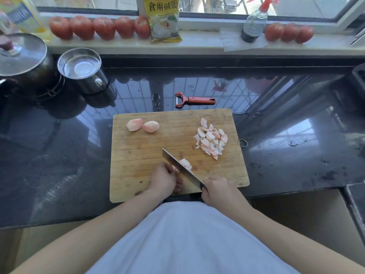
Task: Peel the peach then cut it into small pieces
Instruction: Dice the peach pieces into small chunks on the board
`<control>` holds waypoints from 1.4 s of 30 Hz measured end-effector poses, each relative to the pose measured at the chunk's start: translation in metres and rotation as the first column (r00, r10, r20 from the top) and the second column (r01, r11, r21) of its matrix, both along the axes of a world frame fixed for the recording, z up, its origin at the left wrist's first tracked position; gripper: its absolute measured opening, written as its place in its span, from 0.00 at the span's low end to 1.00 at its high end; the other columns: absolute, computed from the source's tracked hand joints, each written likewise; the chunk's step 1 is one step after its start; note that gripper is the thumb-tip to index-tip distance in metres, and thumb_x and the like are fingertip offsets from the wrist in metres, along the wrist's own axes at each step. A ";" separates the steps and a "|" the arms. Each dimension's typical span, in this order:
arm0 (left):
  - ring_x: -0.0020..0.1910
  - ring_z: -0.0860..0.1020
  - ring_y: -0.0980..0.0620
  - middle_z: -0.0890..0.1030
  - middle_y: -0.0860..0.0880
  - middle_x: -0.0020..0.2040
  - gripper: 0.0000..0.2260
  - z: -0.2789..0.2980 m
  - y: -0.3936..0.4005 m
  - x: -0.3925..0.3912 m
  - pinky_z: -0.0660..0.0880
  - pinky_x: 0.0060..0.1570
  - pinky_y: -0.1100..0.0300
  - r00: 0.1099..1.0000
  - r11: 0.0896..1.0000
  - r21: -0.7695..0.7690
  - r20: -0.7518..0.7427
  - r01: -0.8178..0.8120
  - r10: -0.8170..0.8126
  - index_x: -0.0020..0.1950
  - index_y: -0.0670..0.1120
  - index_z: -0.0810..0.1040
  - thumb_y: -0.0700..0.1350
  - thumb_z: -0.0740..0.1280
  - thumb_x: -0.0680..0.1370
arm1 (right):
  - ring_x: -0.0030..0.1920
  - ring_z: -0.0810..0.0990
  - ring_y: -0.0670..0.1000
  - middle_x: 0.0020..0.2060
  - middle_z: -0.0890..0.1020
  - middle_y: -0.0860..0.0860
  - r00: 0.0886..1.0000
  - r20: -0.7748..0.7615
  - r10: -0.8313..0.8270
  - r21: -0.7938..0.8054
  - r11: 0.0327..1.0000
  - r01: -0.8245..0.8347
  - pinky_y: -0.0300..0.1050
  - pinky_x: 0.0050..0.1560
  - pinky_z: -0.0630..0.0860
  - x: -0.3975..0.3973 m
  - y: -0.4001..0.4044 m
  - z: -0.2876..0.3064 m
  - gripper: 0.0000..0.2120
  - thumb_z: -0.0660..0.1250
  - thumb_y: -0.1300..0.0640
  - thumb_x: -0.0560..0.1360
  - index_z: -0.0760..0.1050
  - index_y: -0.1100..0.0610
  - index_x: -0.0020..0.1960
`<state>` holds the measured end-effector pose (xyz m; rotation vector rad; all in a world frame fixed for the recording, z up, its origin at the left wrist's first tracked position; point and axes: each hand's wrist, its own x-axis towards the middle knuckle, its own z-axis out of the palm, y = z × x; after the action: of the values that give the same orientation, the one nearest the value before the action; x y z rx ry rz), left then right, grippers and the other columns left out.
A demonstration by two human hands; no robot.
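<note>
Cutting board (pixel 150 155): pale wood, matt, strip-laminated grain with fine score marks. Countertop (pixel 296 155): dark stone, polished to a mirror gloss, reflected the window grille; water spots on it. Knife (pixel 181 169): bright metal blade, smooth. Peeler (pixel 194 100): red plastic handle with black trim, metal blade. Mug (pixel 83 70) and pot lid (pixel 21 54): shiny steel. Peach pieces (pixel 212 140): moist, pale flesh. Packet (pixel 163 18): glossy yellow plastic film.

Row of tomatoes (pixel 99 27) on the windowsill, yellow packet (pixel 165 20), spray bottle (pixel 254 24), steel mug (pixel 83 70), lidded pot (pixel 23 56)
</note>
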<state>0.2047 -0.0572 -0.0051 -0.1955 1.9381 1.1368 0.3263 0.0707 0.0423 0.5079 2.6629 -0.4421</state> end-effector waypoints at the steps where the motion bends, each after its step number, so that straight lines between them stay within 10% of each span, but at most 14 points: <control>1: 0.32 0.86 0.43 0.86 0.39 0.40 0.06 0.001 0.000 0.000 0.84 0.32 0.52 1.000 1.000 0.000 0.004 -0.001 0.001 0.58 0.38 0.71 0.41 0.63 0.85 | 0.45 0.79 0.63 0.44 0.79 0.57 1.000 -0.019 -0.013 -0.020 1.000 0.012 0.48 0.38 0.66 0.000 0.000 0.001 0.11 0.60 0.58 0.80 0.79 0.62 0.46; 10: 0.35 0.86 0.41 0.86 0.40 0.42 0.08 0.009 -0.004 -0.008 0.85 0.37 0.48 1.000 0.999 -0.044 -0.002 -0.023 0.023 0.55 0.41 0.73 0.45 0.60 0.85 | 0.36 0.77 0.54 0.34 0.76 0.51 0.923 -0.162 -0.348 -0.209 0.927 0.312 0.55 0.38 0.76 0.008 0.006 0.013 0.12 0.63 0.58 0.80 0.73 0.61 0.39; 15: 0.41 0.84 0.46 0.83 0.50 0.44 0.09 0.006 -0.004 -0.013 0.81 0.42 0.47 0.913 0.939 -0.238 -0.268 0.248 -0.309 0.48 0.53 0.70 0.57 0.63 0.82 | 0.37 0.77 0.55 0.34 0.76 0.51 0.910 -0.169 -0.379 -0.214 0.915 0.341 0.53 0.39 0.74 0.008 0.006 0.014 0.11 0.64 0.59 0.79 0.74 0.62 0.39; 22: 0.41 0.86 0.51 0.85 0.47 0.46 0.06 0.016 0.038 -0.029 0.84 0.49 0.48 0.901 0.912 -0.195 -0.179 0.362 -0.395 0.51 0.49 0.76 0.41 0.61 0.83 | 0.33 0.79 0.55 0.32 0.75 0.51 0.850 -0.192 -0.490 -0.266 0.860 0.436 0.56 0.37 0.78 0.008 0.015 0.019 0.17 0.62 0.59 0.80 0.67 0.55 0.33; 30: 0.52 0.85 0.48 0.83 0.42 0.56 0.14 0.041 0.060 -0.044 0.85 0.48 0.58 0.984 0.998 0.066 0.176 -0.016 0.004 0.61 0.38 0.79 0.32 0.55 0.85 | 0.33 0.80 0.57 0.33 0.76 0.52 0.844 -0.231 -0.483 -0.256 0.867 0.427 0.56 0.37 0.79 0.017 0.039 0.028 0.13 0.63 0.58 0.79 0.71 0.58 0.36; 42: 0.53 0.84 0.44 0.83 0.41 0.56 0.11 0.049 -0.051 -0.092 0.80 0.46 0.55 0.929 0.926 0.078 0.040 -0.370 0.368 0.60 0.40 0.79 0.33 0.59 0.84 | 0.40 0.76 0.58 0.41 0.77 0.53 0.996 -0.075 0.040 -0.061 0.997 -0.045 0.52 0.38 0.73 0.021 0.046 -0.010 0.08 0.60 0.57 0.78 0.76 0.58 0.44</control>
<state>0.1132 -0.1082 0.0443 -0.5461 1.8734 1.4496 0.3468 0.1163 0.0326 0.4231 2.7148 -0.5398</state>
